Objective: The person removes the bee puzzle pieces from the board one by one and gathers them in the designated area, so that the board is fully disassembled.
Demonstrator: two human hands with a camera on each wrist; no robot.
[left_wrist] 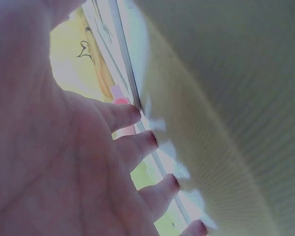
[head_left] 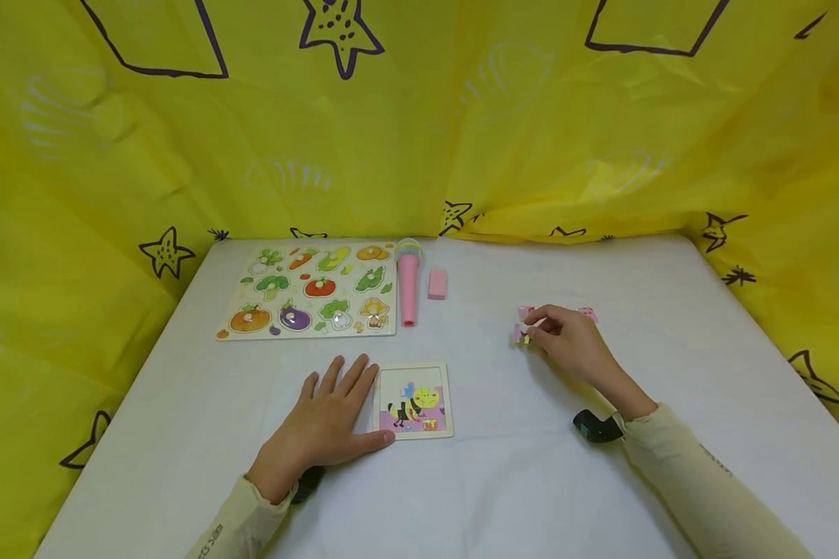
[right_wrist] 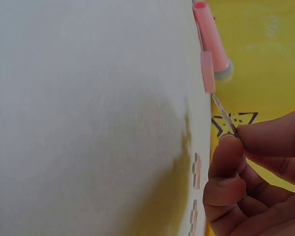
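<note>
My right hand (head_left: 571,345) pinches a jigsaw piece (head_left: 520,335) between thumb and forefinger, above the white table on the right. Seen edge-on in the right wrist view, the piece (right_wrist: 223,111) is thin. Pink puzzle pieces (head_left: 588,313) lie just behind that hand, partly hidden by it. My left hand (head_left: 324,419) rests with fingers spread at the left side of a square puzzle tray (head_left: 449,404), the thumb on its lower left edge. A bee picture (head_left: 412,411) fills the tray's lower part; its upper part shows bare board. The left wrist view shows mostly palm (left_wrist: 78,152).
A vegetable peg puzzle board (head_left: 307,310) lies at the back left. Beside it are a pink toy microphone (head_left: 408,287) and a small pink block (head_left: 437,284). Yellow patterned cloth (head_left: 419,140) hangs behind and along both sides of the table.
</note>
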